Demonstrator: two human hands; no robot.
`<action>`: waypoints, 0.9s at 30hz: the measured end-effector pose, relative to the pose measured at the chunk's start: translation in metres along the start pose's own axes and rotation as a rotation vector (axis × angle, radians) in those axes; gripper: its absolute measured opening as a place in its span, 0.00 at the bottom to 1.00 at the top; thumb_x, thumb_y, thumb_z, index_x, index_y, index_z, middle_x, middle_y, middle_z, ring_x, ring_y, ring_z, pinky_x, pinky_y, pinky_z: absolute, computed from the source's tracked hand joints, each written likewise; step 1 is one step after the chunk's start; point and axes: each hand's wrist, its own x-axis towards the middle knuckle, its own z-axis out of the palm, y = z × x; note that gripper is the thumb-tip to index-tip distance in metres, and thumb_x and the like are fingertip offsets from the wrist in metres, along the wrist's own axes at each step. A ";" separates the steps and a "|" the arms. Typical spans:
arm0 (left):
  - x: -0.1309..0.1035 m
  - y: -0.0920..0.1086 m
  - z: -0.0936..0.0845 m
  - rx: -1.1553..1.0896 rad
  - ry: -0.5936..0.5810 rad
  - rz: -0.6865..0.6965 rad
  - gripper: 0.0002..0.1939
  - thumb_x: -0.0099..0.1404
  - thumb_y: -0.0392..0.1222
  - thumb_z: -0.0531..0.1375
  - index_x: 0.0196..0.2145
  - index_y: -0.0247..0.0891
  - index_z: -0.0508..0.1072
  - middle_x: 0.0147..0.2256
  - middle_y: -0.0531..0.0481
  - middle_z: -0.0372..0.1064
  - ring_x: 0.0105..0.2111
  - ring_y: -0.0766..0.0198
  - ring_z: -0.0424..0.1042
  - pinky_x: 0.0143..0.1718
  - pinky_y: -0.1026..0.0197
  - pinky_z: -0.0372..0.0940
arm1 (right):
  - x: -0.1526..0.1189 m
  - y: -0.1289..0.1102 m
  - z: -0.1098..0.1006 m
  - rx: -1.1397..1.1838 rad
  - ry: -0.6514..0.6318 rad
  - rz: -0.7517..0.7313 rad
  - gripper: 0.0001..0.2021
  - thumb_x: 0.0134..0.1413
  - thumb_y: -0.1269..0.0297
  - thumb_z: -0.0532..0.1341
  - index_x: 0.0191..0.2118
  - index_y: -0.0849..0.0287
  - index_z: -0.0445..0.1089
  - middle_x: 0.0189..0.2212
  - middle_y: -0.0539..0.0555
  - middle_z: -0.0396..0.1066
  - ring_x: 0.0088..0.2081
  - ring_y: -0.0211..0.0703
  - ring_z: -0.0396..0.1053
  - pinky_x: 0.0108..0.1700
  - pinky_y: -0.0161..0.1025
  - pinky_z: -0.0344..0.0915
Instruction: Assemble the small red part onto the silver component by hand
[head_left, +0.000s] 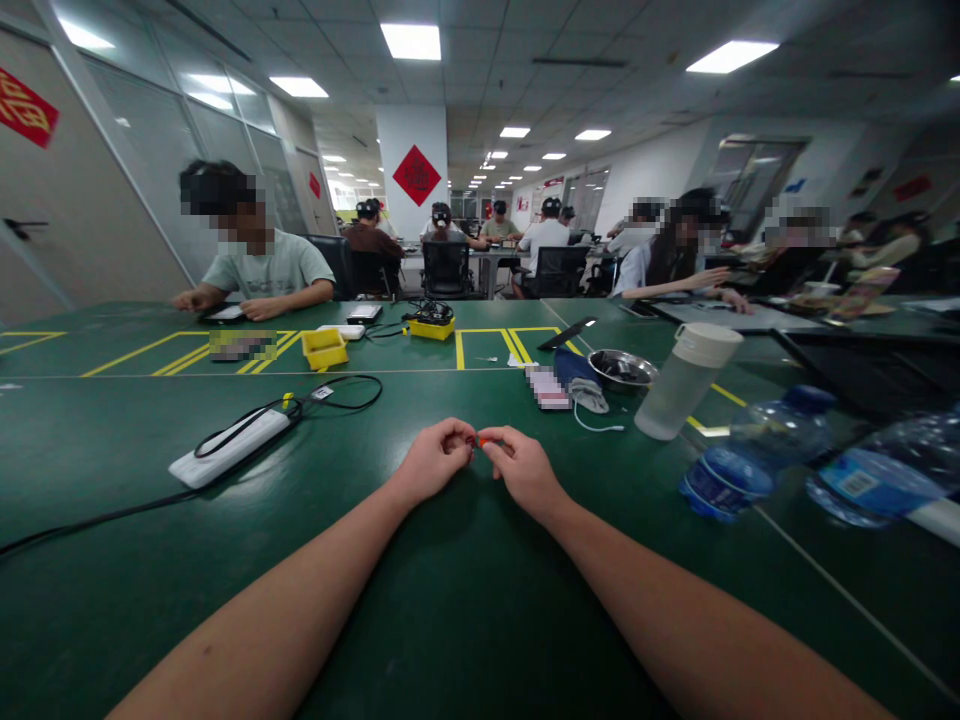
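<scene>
1. Green tabletop (480,600), glossy and probably slick.
2. Near its middle, a small orange piece (484,441) is pinched in the right hand (525,475); the left hand (437,460) curls nearly closed just left of it, its hold too small to tell.
3. Probably light, stiff, easily dropped; best gripped by its sides.
4. Far side: seated people (270,265) under ceiling lights (410,42).
</scene>
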 end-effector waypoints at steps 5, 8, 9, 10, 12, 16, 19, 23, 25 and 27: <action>0.000 0.007 -0.001 -0.032 -0.025 -0.046 0.13 0.58 0.36 0.58 0.42 0.32 0.72 0.28 0.49 0.72 0.28 0.66 0.71 0.31 0.64 0.65 | 0.000 0.003 0.000 0.027 -0.005 0.024 0.08 0.54 0.62 0.59 0.37 0.60 0.71 0.20 0.48 0.69 0.20 0.37 0.66 0.25 0.34 0.62; -0.001 0.010 -0.001 -0.059 -0.029 -0.068 0.13 0.58 0.36 0.59 0.41 0.32 0.72 0.28 0.49 0.73 0.28 0.65 0.72 0.31 0.64 0.65 | 0.001 0.006 0.000 0.031 -0.002 0.030 0.07 0.52 0.63 0.61 0.35 0.60 0.71 0.21 0.48 0.70 0.20 0.37 0.67 0.26 0.34 0.62; -0.001 0.010 -0.001 -0.064 -0.026 -0.071 0.12 0.58 0.37 0.59 0.41 0.32 0.72 0.28 0.49 0.73 0.28 0.65 0.72 0.31 0.64 0.65 | 0.001 0.006 0.000 0.029 0.006 0.028 0.07 0.52 0.63 0.61 0.35 0.60 0.71 0.21 0.48 0.70 0.21 0.37 0.68 0.26 0.34 0.62; -0.001 0.011 -0.001 -0.066 -0.023 -0.073 0.12 0.58 0.37 0.59 0.41 0.32 0.73 0.28 0.49 0.73 0.28 0.66 0.72 0.31 0.64 0.65 | 0.002 0.007 0.000 0.032 0.014 0.026 0.06 0.51 0.64 0.62 0.34 0.60 0.71 0.22 0.48 0.71 0.21 0.38 0.68 0.26 0.35 0.62; -0.002 0.011 -0.001 -0.067 -0.023 -0.073 0.12 0.59 0.37 0.59 0.41 0.32 0.73 0.29 0.49 0.73 0.28 0.66 0.72 0.31 0.64 0.65 | 0.002 0.007 0.001 0.073 0.022 0.023 0.06 0.50 0.64 0.62 0.34 0.60 0.71 0.24 0.49 0.72 0.24 0.39 0.70 0.28 0.35 0.64; -0.002 0.014 -0.002 -0.050 -0.055 -0.064 0.12 0.59 0.37 0.59 0.41 0.32 0.74 0.31 0.47 0.74 0.29 0.66 0.71 0.32 0.65 0.64 | 0.002 0.008 0.002 0.172 0.020 0.030 0.05 0.48 0.65 0.63 0.33 0.60 0.70 0.27 0.52 0.75 0.30 0.42 0.74 0.34 0.37 0.67; -0.002 0.016 -0.002 -0.019 -0.055 -0.066 0.12 0.59 0.37 0.58 0.40 0.32 0.75 0.30 0.48 0.74 0.28 0.66 0.71 0.31 0.65 0.63 | 0.003 0.011 0.003 0.188 0.036 0.036 0.06 0.46 0.66 0.65 0.32 0.60 0.71 0.29 0.52 0.75 0.31 0.43 0.73 0.35 0.37 0.67; -0.001 0.017 -0.002 -0.025 -0.037 -0.098 0.11 0.58 0.37 0.59 0.40 0.32 0.75 0.30 0.48 0.74 0.29 0.65 0.72 0.33 0.64 0.65 | 0.004 0.012 0.003 0.197 0.023 0.029 0.05 0.46 0.66 0.65 0.30 0.60 0.70 0.26 0.52 0.75 0.29 0.42 0.73 0.33 0.37 0.66; -0.001 0.018 -0.002 -0.061 -0.033 -0.113 0.12 0.58 0.37 0.60 0.41 0.32 0.74 0.29 0.49 0.74 0.29 0.66 0.72 0.34 0.64 0.66 | 0.005 0.011 0.002 0.233 0.014 0.034 0.05 0.46 0.66 0.65 0.31 0.61 0.71 0.27 0.53 0.75 0.30 0.43 0.73 0.34 0.37 0.67; -0.001 0.018 -0.001 -0.107 -0.030 -0.126 0.13 0.59 0.37 0.60 0.42 0.32 0.73 0.29 0.50 0.73 0.28 0.66 0.72 0.33 0.64 0.67 | 0.005 0.011 0.001 0.280 0.006 0.048 0.06 0.46 0.66 0.64 0.32 0.61 0.72 0.28 0.54 0.76 0.32 0.43 0.74 0.36 0.38 0.68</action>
